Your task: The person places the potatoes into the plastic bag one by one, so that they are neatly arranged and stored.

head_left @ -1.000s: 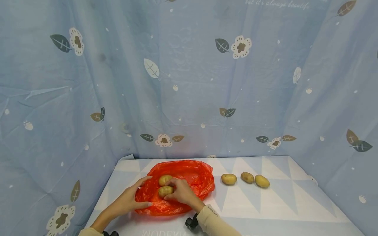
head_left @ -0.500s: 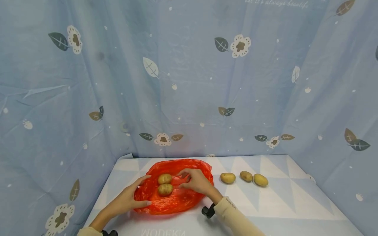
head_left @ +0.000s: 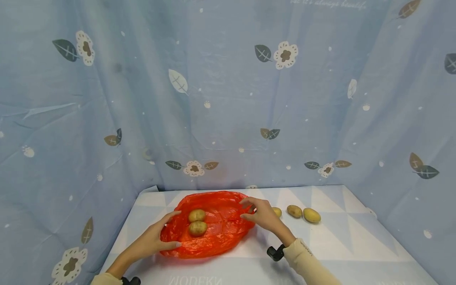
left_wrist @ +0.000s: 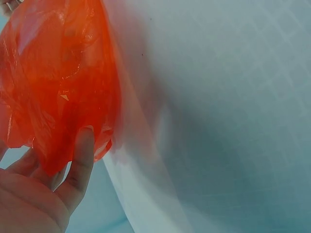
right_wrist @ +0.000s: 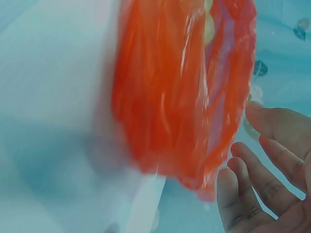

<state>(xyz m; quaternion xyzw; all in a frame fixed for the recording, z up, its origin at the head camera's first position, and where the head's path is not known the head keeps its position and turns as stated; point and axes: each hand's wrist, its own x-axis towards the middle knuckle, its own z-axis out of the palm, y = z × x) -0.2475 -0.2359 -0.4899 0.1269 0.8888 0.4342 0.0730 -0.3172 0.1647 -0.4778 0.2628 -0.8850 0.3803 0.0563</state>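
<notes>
A crumpled red plastic bag [head_left: 221,237] lies on the table with its mouth spread wide. Inside it, on the left, a potato [head_left: 197,215] sits just behind another potato [head_left: 197,228]. My left hand [head_left: 151,239] holds the bag's left end, fingers at the far rim and thumb on the near side; in the left wrist view the thumb [left_wrist: 82,165] presses the red film. Over the bag's right edge, my right hand [head_left: 263,213] is loosely bent with nothing in it, and the right wrist view has its fingers [right_wrist: 272,121] spread beside the rim.
Right of the bag, a potato [head_left: 276,212] is partly hidden behind my right hand. Farther right lie a brown potato [head_left: 294,211] and a yellower potato [head_left: 312,215] side by side. A patterned blue curtain [head_left: 221,99] rises behind the table [head_left: 342,245].
My right hand has let go of the front potato in the bag and moved right to the bag's right edge. The left hand stays at the left end.
</notes>
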